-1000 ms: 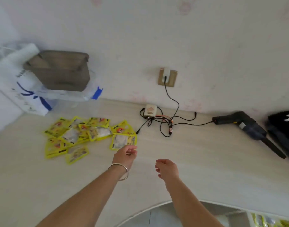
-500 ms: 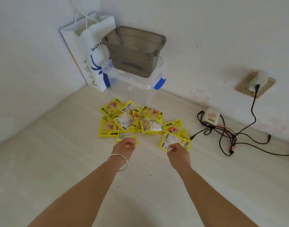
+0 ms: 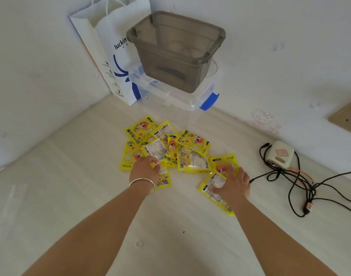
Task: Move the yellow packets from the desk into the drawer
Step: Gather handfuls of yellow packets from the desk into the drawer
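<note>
So both hands are down on the pile at once. The yellow packets (image 3: pixel 176 150) are scattered in a loose overlapping heap on the pale desk (image 3: pixel 71 196), toward the back near the wall, just in front of a clear tub with a blue latch (image 3: pixel 190 96) that has a smoky grey bin (image 3: pixel 176 54) stacked on top. None are put away from what I can see, and the drawer isn't even in view, so this is very much the gathering stage.

The left hand (image 3: pixel 144 169), the one with the silver bangle (image 3: pixel 142 184), sits on the near-left edge of the heap with fingers curled onto a white-backed packet (image 3: pixel 156 150). It looks like a pinch, though the fingertips are tucked away, so I can't swear it has a proper grip. Another packet (image 3: pixel 163 179) lies partly under that wrist.

The right hand (image 3: pixel 233 184) is spread fairly flat, fingers straight, pressing on two packets at the near-right corner, the face-down one (image 3: pixel 213 186) and the one with the cartoon face (image 3: pixel 223 165) beside it. More a press or a slide than a grab.

My guess for the next bit: rake the strays inward so they bunch up, then close the fingers around a stack. They're slick, flat pouches, so they'll probably fan out and slip if grabbed too greedily. The tangle of black cables (image 3: pixel 302 186) and the little white charger (image 3: pixel 280 154) sit just off to the right, worth not snagging.
</note>
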The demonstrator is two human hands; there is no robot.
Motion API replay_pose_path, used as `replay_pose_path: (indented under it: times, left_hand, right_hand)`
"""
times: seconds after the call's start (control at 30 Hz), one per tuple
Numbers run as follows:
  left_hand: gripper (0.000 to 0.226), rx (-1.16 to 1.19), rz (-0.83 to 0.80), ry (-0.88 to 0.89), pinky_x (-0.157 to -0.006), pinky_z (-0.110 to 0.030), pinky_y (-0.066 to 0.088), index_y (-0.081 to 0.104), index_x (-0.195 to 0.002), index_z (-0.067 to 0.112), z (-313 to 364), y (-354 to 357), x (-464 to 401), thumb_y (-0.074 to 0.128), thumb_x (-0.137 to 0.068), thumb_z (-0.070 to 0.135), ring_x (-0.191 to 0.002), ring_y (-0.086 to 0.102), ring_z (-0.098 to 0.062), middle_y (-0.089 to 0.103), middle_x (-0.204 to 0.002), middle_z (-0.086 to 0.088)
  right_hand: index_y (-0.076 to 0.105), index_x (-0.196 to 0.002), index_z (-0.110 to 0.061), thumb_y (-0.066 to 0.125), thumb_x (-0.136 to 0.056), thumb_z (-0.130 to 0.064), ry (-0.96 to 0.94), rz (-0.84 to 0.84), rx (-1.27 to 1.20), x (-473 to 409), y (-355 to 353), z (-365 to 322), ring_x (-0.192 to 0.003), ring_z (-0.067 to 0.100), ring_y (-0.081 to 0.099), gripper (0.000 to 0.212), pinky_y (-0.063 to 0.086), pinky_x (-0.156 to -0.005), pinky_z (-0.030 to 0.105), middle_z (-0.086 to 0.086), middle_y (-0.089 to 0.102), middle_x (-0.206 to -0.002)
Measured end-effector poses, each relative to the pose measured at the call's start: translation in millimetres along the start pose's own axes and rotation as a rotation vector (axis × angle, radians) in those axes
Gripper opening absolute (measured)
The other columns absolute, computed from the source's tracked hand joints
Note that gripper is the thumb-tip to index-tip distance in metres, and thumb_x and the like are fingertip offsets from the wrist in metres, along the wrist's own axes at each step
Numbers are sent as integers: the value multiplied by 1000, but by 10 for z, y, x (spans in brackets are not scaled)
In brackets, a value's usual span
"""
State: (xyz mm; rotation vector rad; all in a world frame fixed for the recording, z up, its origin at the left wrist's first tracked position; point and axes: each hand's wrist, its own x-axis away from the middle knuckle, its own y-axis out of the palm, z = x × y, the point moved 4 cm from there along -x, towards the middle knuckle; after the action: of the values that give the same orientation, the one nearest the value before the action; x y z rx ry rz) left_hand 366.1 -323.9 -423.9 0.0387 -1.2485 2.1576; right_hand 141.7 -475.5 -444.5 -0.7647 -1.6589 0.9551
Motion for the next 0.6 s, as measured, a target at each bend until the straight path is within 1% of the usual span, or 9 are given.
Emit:
replay_pose_path:
  times: [0.1,0.17,0.23,0.3,0.37,0.43,0.5,0.57,0.6]
  left_hand:
    - [28,-112,67,55,-101,-39,41,62,-113,19,87,-63,-151,59,-87,28,-122,45,-28,53,-127,-7]
    - [34,-163,88,118,-100,-39,41,60,-117,19,195,-81,-230,61,-85,31,-123,43,-27,52,-128,-5]
    - [39,-167,39,151,-95,-40,44,57,-120,19,312,-43,-302,61,-85,34,-120,48,-27,51,-129,-5]
    - [45,-151,-63,131,-90,-40,46,54,-123,17,411,52,-345,61,-85,40,-117,53,-28,51,-128,-6]
    - [59,-154,-139,103,-90,-41,47,50,-125,15,489,166,-345,63,-80,50,-116,53,-30,50,-127,-8]
    - [78,-146,-172,65,-93,-43,47,43,-132,13,540,264,-336,68,-72,57,-119,53,-32,47,-130,-11]
    - [91,-118,-163,29,-95,-44,45,33,-138,12,594,322,-326,74,-67,54,-122,51,-34,44,-134,-13]
    - [93,-67,-124,21,-94,-43,45,27,-139,11,666,349,-289,78,-68,43,-121,51,-35,42,-136,-13]
    - [91,-42,-94,26,-93,-41,45,27,-138,9,704,358,-262,79,-69,37,-120,52,-35,41,-136,-13]
  right_hand:
    - [11,-149,-25,80,-62,-53,29,-13,-12,-72,-4,-24,-138,33,25,114,31,-112,40,11,24,-149]
    - [16,-147,-24,80,-61,-52,29,17,-5,-97,-27,-52,-132,31,31,110,35,-107,39,10,30,-144]
    - [22,-144,-24,80,-63,-50,32,57,-19,-114,-46,-74,-129,30,34,102,38,-104,38,9,34,-140]
    - [21,-145,-23,78,-67,-48,49,63,-46,-124,-38,-89,-126,30,37,99,40,-103,38,10,35,-137]
    - [15,-148,-24,77,-70,-46,76,48,-76,-126,-24,-103,-122,31,40,102,43,-101,39,12,37,-133]
    - [3,-151,-25,77,-71,-46,97,18,-101,-133,-18,-117,-122,32,43,111,43,-99,40,14,40,-133]
    - [-9,-151,-26,76,-72,-45,109,-9,-123,-138,-16,-119,-123,32,46,118,45,-95,41,13,46,-131]
    - [-13,-150,-30,77,-72,-42,108,-6,-155,-125,-19,-130,-118,30,53,120,50,-89,41,10,56,-124]
    - [-14,-149,-31,77,-72,-40,97,10,-157,-108,-22,-145,-114,28,57,119,52,-86,39,8,60,-120]
